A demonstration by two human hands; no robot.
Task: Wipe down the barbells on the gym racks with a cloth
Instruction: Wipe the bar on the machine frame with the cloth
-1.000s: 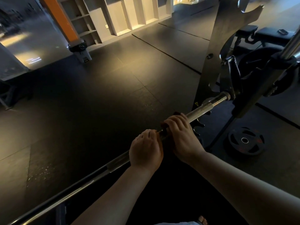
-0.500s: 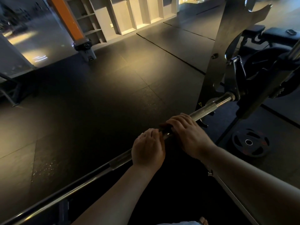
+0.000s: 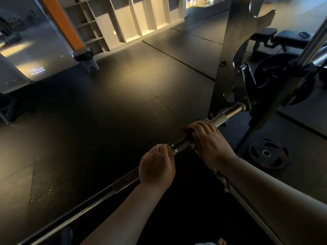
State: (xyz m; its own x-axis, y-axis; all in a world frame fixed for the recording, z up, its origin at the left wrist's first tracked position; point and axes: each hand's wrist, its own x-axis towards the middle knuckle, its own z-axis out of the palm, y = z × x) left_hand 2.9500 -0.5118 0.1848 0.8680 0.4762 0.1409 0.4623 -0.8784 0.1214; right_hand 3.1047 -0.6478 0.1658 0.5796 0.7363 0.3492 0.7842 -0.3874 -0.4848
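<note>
The gym is lying dim. Warm light is pooling yellow on the floor (image 3: 132,76) around the orange post (image 3: 62,23) and dying to near black well away from it, where the left hand (image 3: 156,167) and right hand (image 3: 210,138) are sitting in shadow. The barbell (image 3: 228,112) is glinting at its chrome end. Lines are bowing at the edges; the shelves (image 3: 123,18) beside the post are looking soft.

We see the rack (image 3: 228,50) carrying the barbell (image 3: 228,114) at its end; a weight plate (image 3: 267,153) lies flat on the dark floor (image 3: 106,112) nearby.
</note>
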